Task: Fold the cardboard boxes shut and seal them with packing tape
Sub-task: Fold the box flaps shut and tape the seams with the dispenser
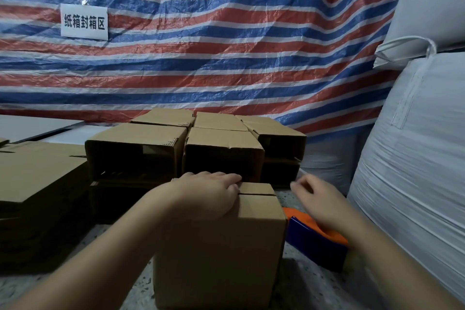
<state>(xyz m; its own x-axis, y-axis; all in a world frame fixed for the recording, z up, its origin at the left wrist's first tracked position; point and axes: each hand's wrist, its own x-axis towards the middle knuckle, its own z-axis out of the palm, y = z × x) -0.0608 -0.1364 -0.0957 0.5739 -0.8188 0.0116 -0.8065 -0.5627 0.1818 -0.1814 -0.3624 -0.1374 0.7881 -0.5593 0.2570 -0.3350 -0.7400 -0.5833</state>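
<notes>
At far left a stack of flat brown cardboard sheets [37, 173] is lying beside a pile of open-ended brown cardboard boxes [181, 148], all waiting. In front of them 1 small upright brown cardboard box [226, 246] is standing on the speckled floor, its 2 top flaps folded down and meeting at a seam [256, 194] running left to right. The left hand [208, 194] is pressing flat on those flaps, gripping nothing. The right hand [317, 201] is hovering loosely curled and empty just right of the box, directly above the orange-and-blue tape dispenser [317, 239], so it looks the nearer hand to take it.
</notes>
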